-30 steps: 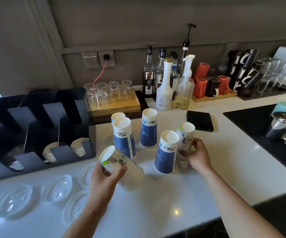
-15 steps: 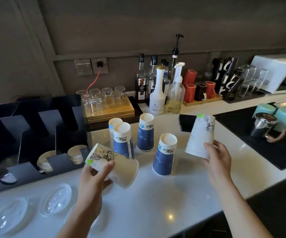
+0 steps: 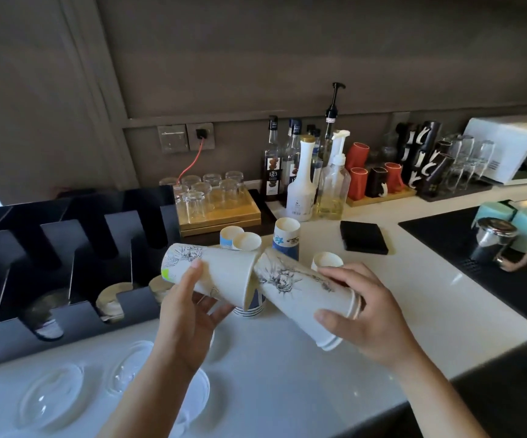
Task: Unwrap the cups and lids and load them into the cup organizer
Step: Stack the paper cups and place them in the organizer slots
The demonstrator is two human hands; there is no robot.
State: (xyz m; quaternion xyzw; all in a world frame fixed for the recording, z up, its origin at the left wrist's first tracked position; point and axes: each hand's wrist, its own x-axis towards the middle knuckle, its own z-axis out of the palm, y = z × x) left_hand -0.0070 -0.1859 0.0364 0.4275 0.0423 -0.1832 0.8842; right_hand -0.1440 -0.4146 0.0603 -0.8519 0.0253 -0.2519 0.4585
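Head cam: L hand (image 3: 189, 314) grips white printed paper cup (image 3: 221, 273); R hand (image 3: 372, 314) grips matching cup stack (image 3: 300, 298), right of black slotted organizer (image 3: 75, 320).

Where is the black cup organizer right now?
In the head view, the black cup organizer stands at the left of the white counter, beside the wooden tray of upturned glasses, with clear dome lids lying in front.

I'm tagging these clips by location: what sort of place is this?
Probably a café or office drinks counter: syrup bottles with a pump stand against the wall, there is a black cup organizer, and takeaway paper cups are being handled.
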